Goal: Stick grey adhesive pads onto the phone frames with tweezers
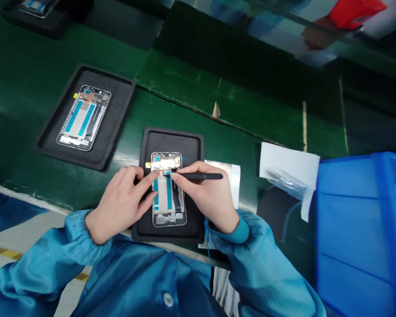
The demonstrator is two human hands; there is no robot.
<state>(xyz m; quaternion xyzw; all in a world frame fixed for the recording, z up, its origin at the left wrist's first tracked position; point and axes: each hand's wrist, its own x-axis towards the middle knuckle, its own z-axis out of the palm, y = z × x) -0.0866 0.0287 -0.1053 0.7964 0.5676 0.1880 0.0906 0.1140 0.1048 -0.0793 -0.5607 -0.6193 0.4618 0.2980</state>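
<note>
An opened smartphone (163, 193) lies in a black tray (171, 137) right in front of me, its circuit board at the far end and two blue strips below. My right hand (208, 189) pinches a dark pair of tweezers (203, 176) whose tip reaches the phone just under the board. My left hand (127, 196) rests at the phone's left side with its fingers apart. Its index fingertip touches near the board's lower edge, and the thumb lies over the left blue strip. What the tweezers' tip touches is too small to tell.
Another opened phone (84, 118) lies in a second black tray (115, 114) on the left. White paper (284, 158) with a clear plastic bag (285, 181) sits to the right, beside a blue bin (353, 229). A raised green board edge (237, 121) crosses behind.
</note>
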